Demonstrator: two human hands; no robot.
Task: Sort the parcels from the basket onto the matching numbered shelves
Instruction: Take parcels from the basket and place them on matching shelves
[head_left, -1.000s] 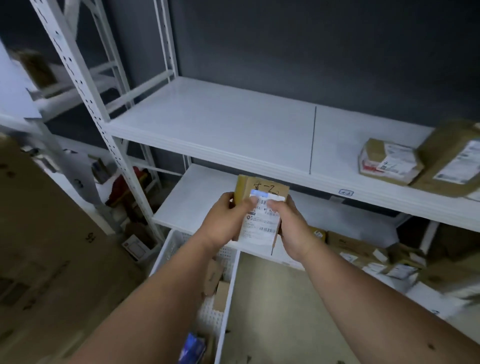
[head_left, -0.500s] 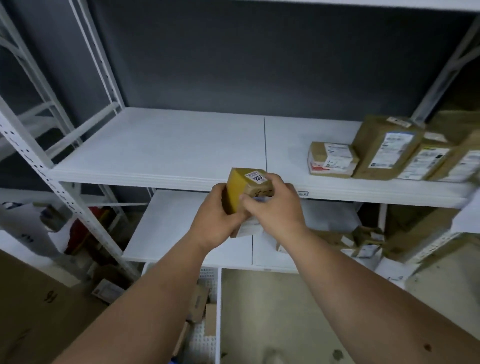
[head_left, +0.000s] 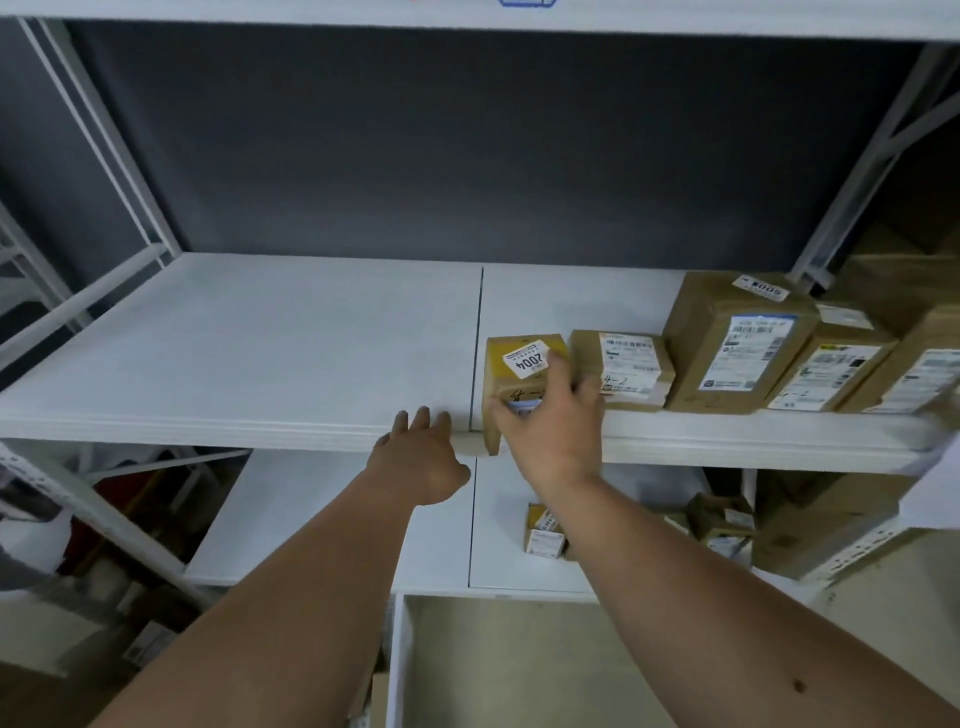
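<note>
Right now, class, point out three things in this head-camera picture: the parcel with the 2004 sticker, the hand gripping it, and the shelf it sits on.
2004 parcel (head_left: 524, 358): head view, on its white sticker.
right hand (head_left: 553, 434): head view, back of the hand.
shelf (head_left: 249, 353): head view, bare left board.

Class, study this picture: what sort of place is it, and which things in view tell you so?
Probably a parcel depot or storeroom. White metal shelving holds a row of cardboard parcels with printed shipping labels, and the small parcel that the right hand is placing has a 2004 sticker.
</note>
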